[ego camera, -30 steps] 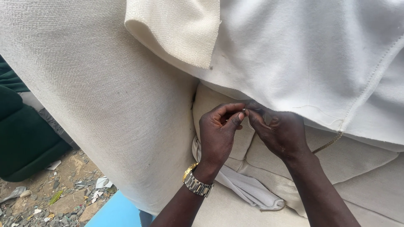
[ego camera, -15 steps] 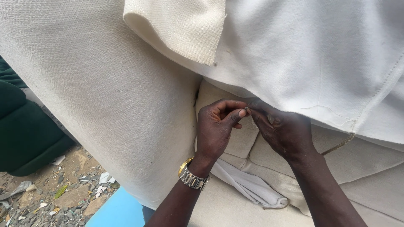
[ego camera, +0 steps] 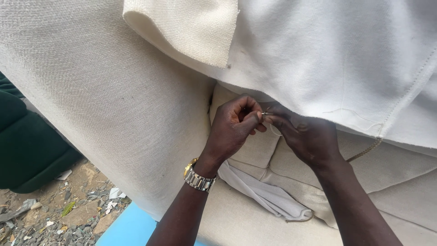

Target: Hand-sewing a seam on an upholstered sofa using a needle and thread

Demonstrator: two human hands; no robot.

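My left hand (ego camera: 232, 130), with a gold and silver watch (ego camera: 198, 178) on its wrist, pinches a thin metal needle (ego camera: 266, 113) between thumb and forefinger. My right hand (ego camera: 306, 140) meets it fingertip to fingertip and pinches a fine pale thread (ego camera: 274, 132) that loops below the needle. Both hands work at the seam where the cream seat cushion (ego camera: 255, 152) meets the sofa's woven arm (ego camera: 100, 100). A loose white fabric cover (ego camera: 327, 59) hangs over the right hand's fingertips and hides part of them.
A folded cream flap (ego camera: 186, 32) lies on top of the arm. A white cloth strip (ego camera: 268, 197) trails across the seat, and a gold cord (ego camera: 364, 152) runs under the cover. A dark green cushioned piece (ego camera: 22, 141), littered dirt ground (ego camera: 54, 212) and a blue surface (ego camera: 127, 228) lie at the lower left.
The two hands have stayed together at the seam. The left hand's fingers have tightened on the needle, and the view has shifted slightly.
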